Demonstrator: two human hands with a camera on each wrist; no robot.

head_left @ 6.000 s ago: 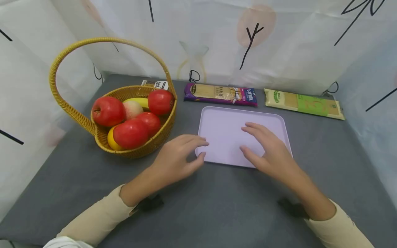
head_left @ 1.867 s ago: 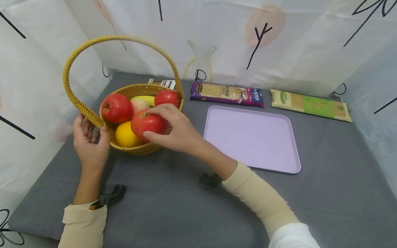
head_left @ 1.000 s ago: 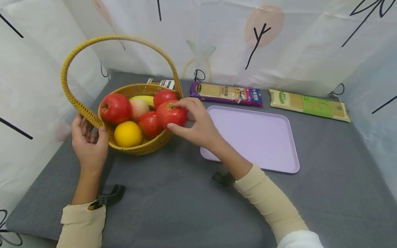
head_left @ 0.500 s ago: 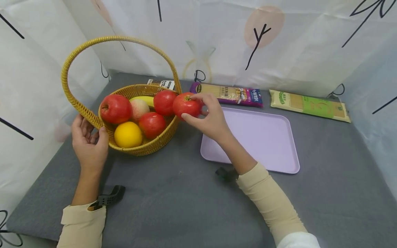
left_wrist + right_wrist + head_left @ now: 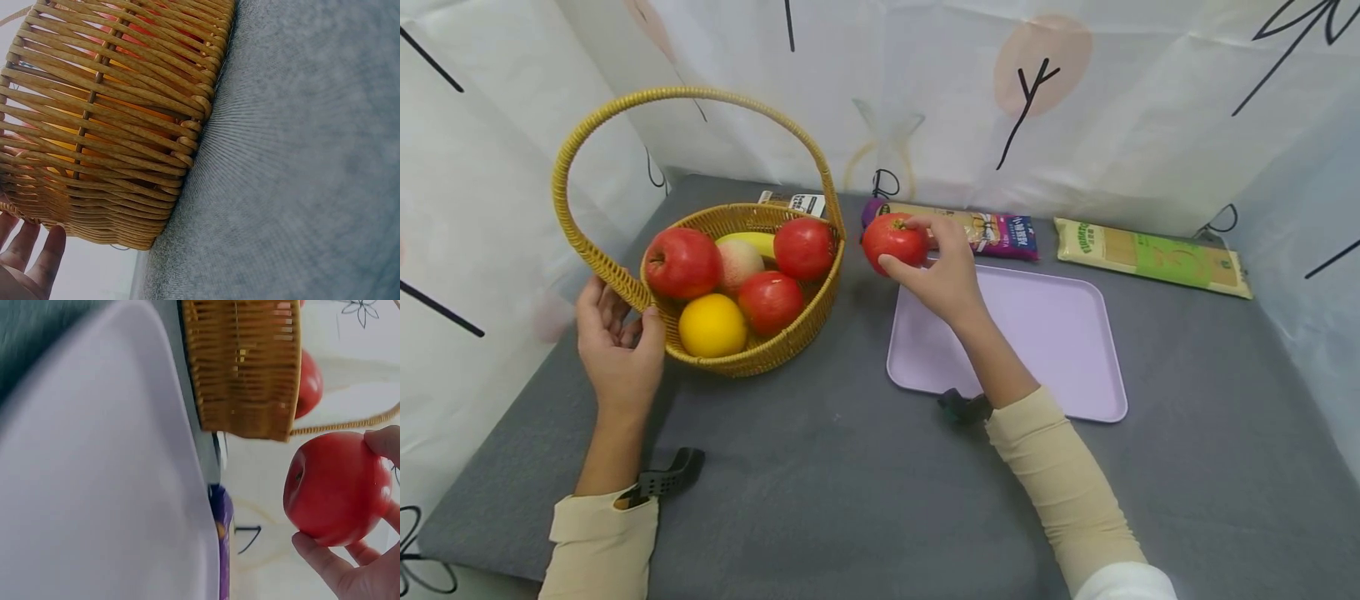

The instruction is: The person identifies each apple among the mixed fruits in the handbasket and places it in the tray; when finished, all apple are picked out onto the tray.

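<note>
My right hand (image 5: 951, 275) grips a red apple (image 5: 895, 242) by its sides, thumb below and fingers above. The apple is in the air between the basket and the lilac tray (image 5: 1045, 350), near the tray's back left corner. In the right wrist view the apple (image 5: 337, 487) hangs beyond the tray's rim. My left hand (image 5: 622, 350) holds the yellow woven basket (image 5: 760, 358) at its left side, where the handle meets the rim. In the basket lie several fruits: red apples (image 5: 682, 263), a yellow-orange fruit (image 5: 712, 325), a peach (image 5: 741, 265) and a partly hidden banana (image 5: 752, 242).
Behind the tray lies a purple noodle packet (image 5: 1000, 235), partly covered by the right hand. A green and cream noodle packet (image 5: 1153, 257) is at the back right. A small packet (image 5: 793, 202) shows behind the basket. Printed white cloth (image 5: 925, 100) hangs around the grey table (image 5: 850, 500).
The right hand has taken the apple from the basket and carried it right, past the rim toward the tray. The left hand has come to the basket's left side and stayed there.
</note>
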